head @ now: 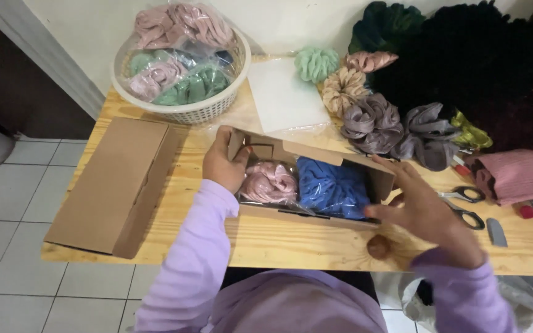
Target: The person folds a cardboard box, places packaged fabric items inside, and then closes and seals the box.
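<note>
An open brown cardboard box (316, 155) lies on the wooden table (291, 243). Inside it sit a pink scrunchie in clear wrap (270, 182) on the left and a blue scrunchie (333, 187) on the right. My left hand (222, 163) grips the box's left end flap. My right hand (421, 206) is at the box's right end, fingers spread against its side wall. Both arms wear lilac sleeves.
A closed cardboard box (118, 185) lies at the table's left. A white basket (183, 108) of wrapped scrunchies stands behind it, beside a clear flat bag (285, 98). Loose scrunchies (371, 120) pile up at the back right, with scissors (467, 206) and a pink knitted piece (516, 176).
</note>
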